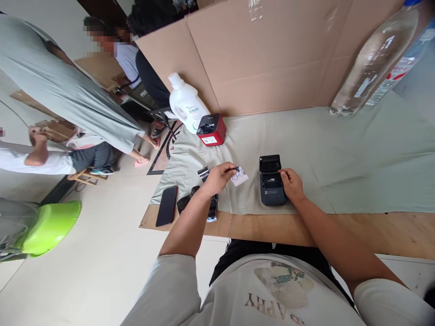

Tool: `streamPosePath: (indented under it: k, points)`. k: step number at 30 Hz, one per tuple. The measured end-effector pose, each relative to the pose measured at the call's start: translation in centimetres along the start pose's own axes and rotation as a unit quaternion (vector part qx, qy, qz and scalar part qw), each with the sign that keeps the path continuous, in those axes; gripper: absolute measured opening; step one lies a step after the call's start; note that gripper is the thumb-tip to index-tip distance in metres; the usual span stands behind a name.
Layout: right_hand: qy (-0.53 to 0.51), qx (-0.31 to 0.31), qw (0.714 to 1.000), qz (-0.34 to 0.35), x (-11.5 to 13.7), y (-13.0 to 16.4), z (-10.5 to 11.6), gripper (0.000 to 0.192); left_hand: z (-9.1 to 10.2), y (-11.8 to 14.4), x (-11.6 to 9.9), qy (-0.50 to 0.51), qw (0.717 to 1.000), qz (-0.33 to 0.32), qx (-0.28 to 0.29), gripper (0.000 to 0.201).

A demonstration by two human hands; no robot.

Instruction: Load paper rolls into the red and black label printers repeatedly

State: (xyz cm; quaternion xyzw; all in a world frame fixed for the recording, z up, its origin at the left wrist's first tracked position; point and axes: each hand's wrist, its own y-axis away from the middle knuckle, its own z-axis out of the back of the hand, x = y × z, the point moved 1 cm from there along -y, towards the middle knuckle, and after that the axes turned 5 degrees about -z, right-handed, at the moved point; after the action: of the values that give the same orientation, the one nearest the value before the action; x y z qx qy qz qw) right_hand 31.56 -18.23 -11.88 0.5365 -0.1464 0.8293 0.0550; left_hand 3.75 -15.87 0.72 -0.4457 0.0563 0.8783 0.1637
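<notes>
Between the thumb and fingers of my left hand [219, 178] is a small photo-like print [240, 176], whitish with a purple pattern and a dark edge. My right hand [292, 184] grips the right side of a small dark portable printer [273, 195], fingertips near the hinge of its raised lid [270, 163]. The printer lies on the grey-green cloth [244, 199]. Beneath and beside my left forearm are shiny black strips [212, 209], partly hidden by the arm. A dark phone [166, 206] lies left of them.
Behind my left hand stand a red and black boxy device [212, 130] and a white jug [188, 102]. A cardboard sheet [268, 59] walls off the table's back. Large clear bottles [377, 59] stand at the far right. Other people and a green basin [50, 226] are to the left.
</notes>
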Motion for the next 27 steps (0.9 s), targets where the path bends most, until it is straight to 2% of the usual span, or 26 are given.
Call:
streamPosePath:
  k: [2,5,8,10,13,19,27]
  points:
    - [-0.001,0.0,1.0,0.0,0.1,0.0,0.0,0.041,-2.2,-0.6,-1.8,-0.008,0.997,-0.065,-0.05,0.022]
    - [-0.005,-0.002,1.0,0.002,0.1,0.0,0.0,0.043,-6.6,-1.0,-3.4,-0.029,0.981,-0.161,-0.107,0.022]
    - [-0.002,0.002,1.0,0.003,0.0,-0.1,0.0,0.044,-10.6,-1.0,-3.5,-0.092,0.966,-0.225,-0.094,0.021]
    - [0.0,0.006,1.0,0.004,-0.1,-0.1,0.0,0.044,-12.3,-0.7,-2.9,-0.132,0.959,-0.238,-0.077,0.022]
    - [-0.002,0.011,1.0,0.002,-0.1,-0.1,0.1,0.042,-12.9,-0.7,-2.2,-0.157,0.958,-0.228,-0.081,0.023]
    - [-0.005,0.016,1.0,-0.007,0.0,-0.1,0.2,0.037,-11.9,-1.7,-2.4,-0.143,0.963,-0.202,-0.11,0.023]
    - [-0.012,0.019,0.999,-0.029,0.1,-0.1,0.2,0.032,-12.6,-1.4,-2.4,-0.176,0.96,-0.191,-0.102,0.021]
